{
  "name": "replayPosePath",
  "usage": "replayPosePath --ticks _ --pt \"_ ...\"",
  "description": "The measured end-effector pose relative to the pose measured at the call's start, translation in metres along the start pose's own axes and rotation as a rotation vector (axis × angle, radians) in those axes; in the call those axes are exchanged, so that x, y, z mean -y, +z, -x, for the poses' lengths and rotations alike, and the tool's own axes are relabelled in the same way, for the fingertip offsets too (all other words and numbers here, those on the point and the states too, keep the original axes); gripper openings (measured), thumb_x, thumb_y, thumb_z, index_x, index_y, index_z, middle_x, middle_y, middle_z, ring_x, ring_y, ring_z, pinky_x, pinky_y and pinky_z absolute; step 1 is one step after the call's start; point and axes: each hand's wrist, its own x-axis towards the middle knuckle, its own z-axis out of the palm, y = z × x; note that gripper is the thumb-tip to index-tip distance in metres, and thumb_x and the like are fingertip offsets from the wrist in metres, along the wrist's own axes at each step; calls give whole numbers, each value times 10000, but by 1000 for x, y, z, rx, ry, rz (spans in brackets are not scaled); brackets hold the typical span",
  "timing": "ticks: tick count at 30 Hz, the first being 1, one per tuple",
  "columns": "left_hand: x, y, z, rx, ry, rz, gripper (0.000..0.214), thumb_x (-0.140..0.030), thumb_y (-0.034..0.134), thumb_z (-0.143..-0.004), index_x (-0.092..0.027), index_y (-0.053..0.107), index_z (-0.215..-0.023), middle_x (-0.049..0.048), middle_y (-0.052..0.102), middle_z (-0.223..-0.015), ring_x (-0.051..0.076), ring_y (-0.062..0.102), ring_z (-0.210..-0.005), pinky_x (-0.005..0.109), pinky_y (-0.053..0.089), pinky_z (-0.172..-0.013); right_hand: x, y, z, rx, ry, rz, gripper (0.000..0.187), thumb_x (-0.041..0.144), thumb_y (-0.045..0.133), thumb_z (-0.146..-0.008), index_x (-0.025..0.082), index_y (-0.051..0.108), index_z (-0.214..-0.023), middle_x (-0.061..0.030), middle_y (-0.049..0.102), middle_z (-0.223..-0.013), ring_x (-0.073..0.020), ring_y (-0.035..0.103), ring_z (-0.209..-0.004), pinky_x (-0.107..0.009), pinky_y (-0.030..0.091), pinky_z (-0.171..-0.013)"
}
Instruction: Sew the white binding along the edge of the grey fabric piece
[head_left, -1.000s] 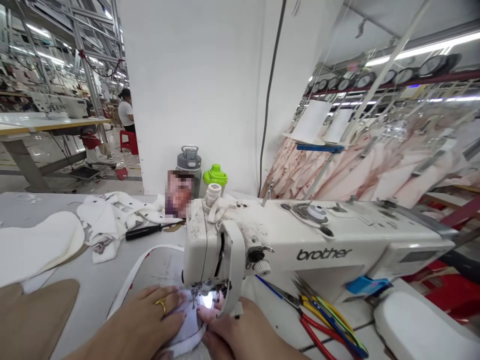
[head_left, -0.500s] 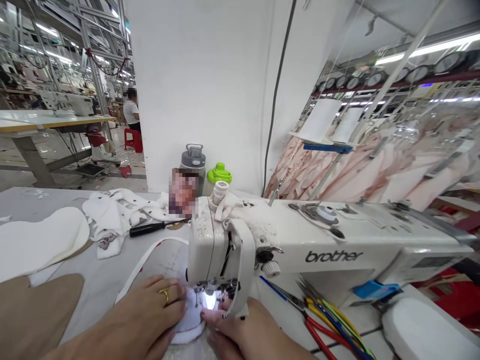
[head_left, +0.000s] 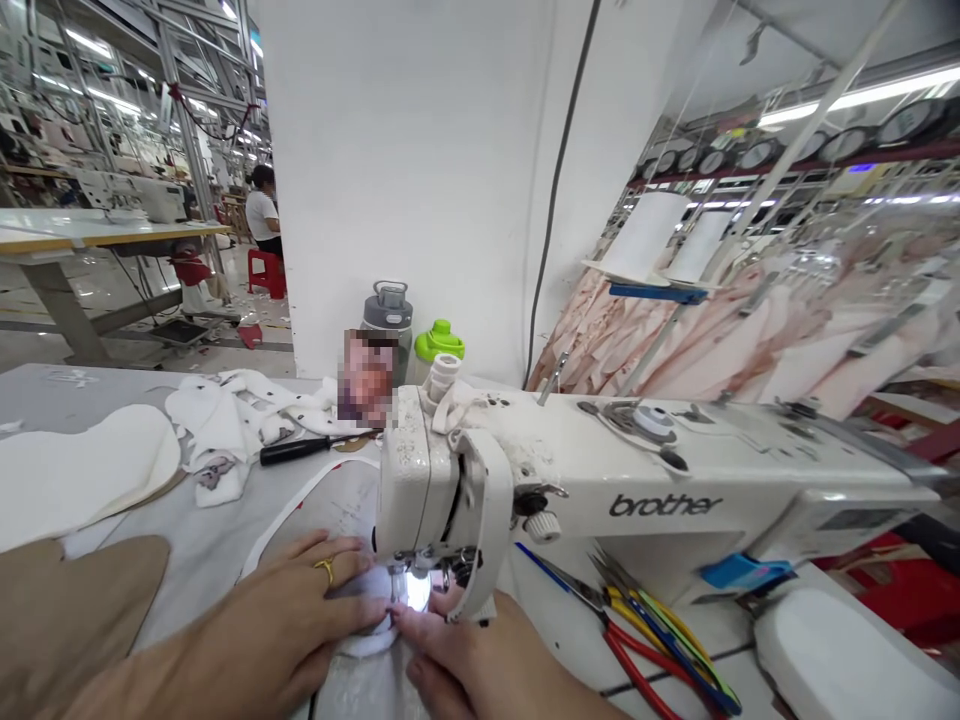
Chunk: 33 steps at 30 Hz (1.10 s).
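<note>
My left hand (head_left: 300, 590), with a gold ring on one finger, lies flat with its fingers stretched over a curved grey piece with a white edge strip (head_left: 281, 520). Its thumb side reaches close to the lit presser foot (head_left: 397, 585) of the white sewing machine (head_left: 465, 470). From the other side, my right hand (head_left: 480, 650) has its fingers closed at the edge of the same piece, one fingertip beside the foot. The machine head partly hides that hand. The piece's rounded near end passes under the foot between both hands.
Left are white cut pieces (head_left: 97, 465), a brown shape (head_left: 82, 610), white scraps (head_left: 225, 420) and a black-handled tool (head_left: 296, 451). Red-handled scissors (head_left: 634, 660) and other tools lie under the machine arm. Bottles (head_left: 388, 310) stand behind. A person (head_left: 262, 215) sits far left.
The piece has shifted slightly and turned under the foot, so less of its white near edge shows. Both hands have moved closer together at the needle.
</note>
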Motion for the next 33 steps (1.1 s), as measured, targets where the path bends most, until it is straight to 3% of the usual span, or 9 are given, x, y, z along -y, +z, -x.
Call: replayPosePath --ticks 5,18,28,33 --pt "5 5 0 -42 15 -22 638 -85 545 -761 -451 558 -1284 -39 675 -1273 225 654 -1142 458 437 -1077 4 -6 0 8 -11 0 273 278 525 -925 212 659 -1153 -89 694 -1042 -251 643 -1003 -332 484 -884" --pt "5 8 0 -53 -44 17 581 -78 522 -799 -410 582 -1271 -10 644 -1269 237 583 -1217 437 394 -1085 3 -5 1 13 2 -10 265 291 504 -951 215 637 -1168 -86 682 -1078 -243 632 -1005 -336 471 -871" --pt "8 11 -2 -115 -46 -58 565 -93 564 -737 -385 617 -1218 -14 684 -1129 222 632 -1019 395 406 -997 -4 5 0 -106 -12 -26 254 246 505 -923 202 648 -1128 -97 693 -1078 -243 647 -988 -335 494 -876" --pt "9 9 1 -122 -44 -83 559 -115 565 -782 -406 590 -1258 -26 701 -1075 217 620 -1004 360 411 -935 -9 9 -3 -146 -38 -30 228 231 519 -902 203 663 -1077 -89 710 -1019 -234 670 -926 -310 514 -827"
